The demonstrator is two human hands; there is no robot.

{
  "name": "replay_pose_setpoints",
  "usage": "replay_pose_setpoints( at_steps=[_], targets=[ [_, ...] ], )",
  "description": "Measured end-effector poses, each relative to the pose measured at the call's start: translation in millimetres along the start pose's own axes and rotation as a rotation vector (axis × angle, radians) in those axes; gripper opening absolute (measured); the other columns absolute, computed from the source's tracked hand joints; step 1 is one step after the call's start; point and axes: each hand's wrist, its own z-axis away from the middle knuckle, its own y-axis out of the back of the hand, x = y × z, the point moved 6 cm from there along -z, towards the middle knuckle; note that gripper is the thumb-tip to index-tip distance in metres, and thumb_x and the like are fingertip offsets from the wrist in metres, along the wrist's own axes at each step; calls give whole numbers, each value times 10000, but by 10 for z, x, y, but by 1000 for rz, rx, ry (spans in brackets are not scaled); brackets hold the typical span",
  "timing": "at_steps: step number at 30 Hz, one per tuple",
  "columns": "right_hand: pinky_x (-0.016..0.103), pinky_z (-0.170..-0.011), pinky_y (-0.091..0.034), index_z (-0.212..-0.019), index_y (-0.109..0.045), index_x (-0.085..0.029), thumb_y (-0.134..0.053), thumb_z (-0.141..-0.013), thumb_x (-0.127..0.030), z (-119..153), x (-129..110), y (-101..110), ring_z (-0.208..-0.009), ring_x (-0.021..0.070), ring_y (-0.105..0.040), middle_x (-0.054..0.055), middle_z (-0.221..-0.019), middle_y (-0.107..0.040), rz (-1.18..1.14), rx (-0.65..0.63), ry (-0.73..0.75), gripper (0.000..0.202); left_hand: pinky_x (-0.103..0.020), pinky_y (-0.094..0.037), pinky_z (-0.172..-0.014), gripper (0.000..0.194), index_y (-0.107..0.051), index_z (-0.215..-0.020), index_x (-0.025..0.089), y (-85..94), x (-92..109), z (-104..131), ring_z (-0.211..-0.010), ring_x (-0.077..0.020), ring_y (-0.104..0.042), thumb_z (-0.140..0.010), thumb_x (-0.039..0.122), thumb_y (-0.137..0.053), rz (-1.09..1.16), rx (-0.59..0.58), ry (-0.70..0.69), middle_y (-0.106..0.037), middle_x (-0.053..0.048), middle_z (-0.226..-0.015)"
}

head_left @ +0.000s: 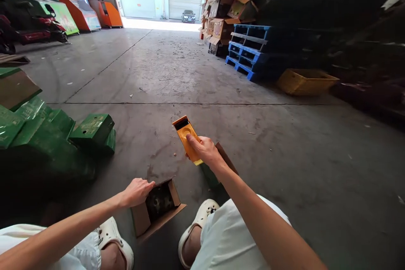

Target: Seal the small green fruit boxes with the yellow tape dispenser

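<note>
In the middle of the head view, my right hand [207,150] is wrapped round a flat orange-yellow case [187,137] with a dark slot at its far end. My thumb lies along its top; I cannot make out exactly what kind of thing it is. Lower left, my left hand [138,191] is closed on the upper edge of an open cardboard box [141,220], whose flaps stand apart. Dark rounded shapes lie inside, too dim to name. Behind my right forearm, another green box [209,176] with a raised brown flap is partly hidden.
Green boxes [91,130] are piled at the left. My feet in white clogs [202,215] stand on either side of the open box. Further off at the right are blue pallets [249,48], a yellow crate [306,82] and stacked cartons [220,29]. A scooter [34,29] stands far left.
</note>
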Motion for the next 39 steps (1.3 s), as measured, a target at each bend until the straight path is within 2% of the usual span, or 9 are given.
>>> replay_pose_setpoints(
  at_steps=[7, 10, 13, 17, 21, 25, 28, 31, 39],
  targets=[
    [202, -473, -491, -823, -648, -170, -591, -956, -740, -145, -89, -190, -602, 200, -755, 91, -692, -765, 13, -46, -16, 588, -307, -513, -874, 464, -673, -1341, 339, 85, -533, -144, -946, -257, -743, -902, 223, -580, 204, -5, -45, -788, -36, -947],
    [197, -482, -483, -819, -649, -173, -561, -974, -736, -130, -157, -221, -589, 186, -742, 89, -688, -770, 49, -60, 9, 591, -308, -516, -920, 584, -578, -1478, 324, 87, -657, -186, -1043, -258, -725, -914, 174, -542, 206, 46, 20, -770, -62, -1142],
    [199, -493, -492, -829, -664, -167, -547, -979, -738, -79, -210, -244, -592, 184, -739, 94, -695, -774, 41, -79, 23, 602, -318, -486, -1023, 442, -642, -1349, 260, 142, -490, -187, -1158, -250, -674, -973, 137, -445, 177, 182, -57, -709, -98, -1248],
    [203, -496, -496, -849, -690, -157, -549, -972, -744, 3, -256, -243, -609, 190, -744, 96, -710, -779, 56, -81, 26, 616, -323, -523, -956, 286, -702, -1124, 232, -91, 0, -266, -1029, -251, -699, -985, 169, -460, 188, 64, -144, -727, -93, -1101],
    [190, -509, -486, -840, -689, -164, -557, -974, -734, 67, -260, -236, -623, 180, -747, 82, -713, -776, 88, -65, 42, 601, -454, -533, -987, 479, -587, -1446, 187, -483, 318, -410, -1101, -338, -704, -988, 207, -450, 159, 12, -12, -735, -183, -1165],
    [204, -486, -489, -822, -672, -168, -570, -955, -756, 113, -188, -263, -613, 197, -749, 88, -711, -771, 26, -102, 17, 612, -535, -450, -1138, 727, -406, -1610, 159, -818, 313, -444, -1309, -400, -624, -932, 346, -593, 225, -4, 83, -689, -228, -1353],
    [196, -498, -499, -831, -680, -171, -579, -966, -732, 158, -196, -245, -635, 199, -762, 77, -711, -772, 23, -100, 0, 586, -485, -403, -1212, 684, -435, -1591, 220, -938, 254, -374, -1434, -352, -544, -927, 301, -578, 314, -15, -29, -579, -176, -1547],
    [180, -503, -484, -830, -689, -175, -588, -985, -688, 197, -262, -204, -624, 181, -755, 57, -689, -769, 78, -76, 3, 545, -483, -347, -1260, 704, -442, -1574, 241, -924, 219, -301, -1495, -342, -482, -894, 275, -622, 305, -12, -121, -483, -155, -1638],
    [207, -479, -488, -845, -675, -162, -594, -922, -786, 116, -98, -174, -613, 204, -751, 89, -709, -763, 11, -75, -4, 633, -516, -311, -1268, 564, -526, -1437, 217, -896, 268, -340, -1350, -335, -619, -896, 291, -667, 180, -15, -108, -659, -183, -1429]
  ],
)
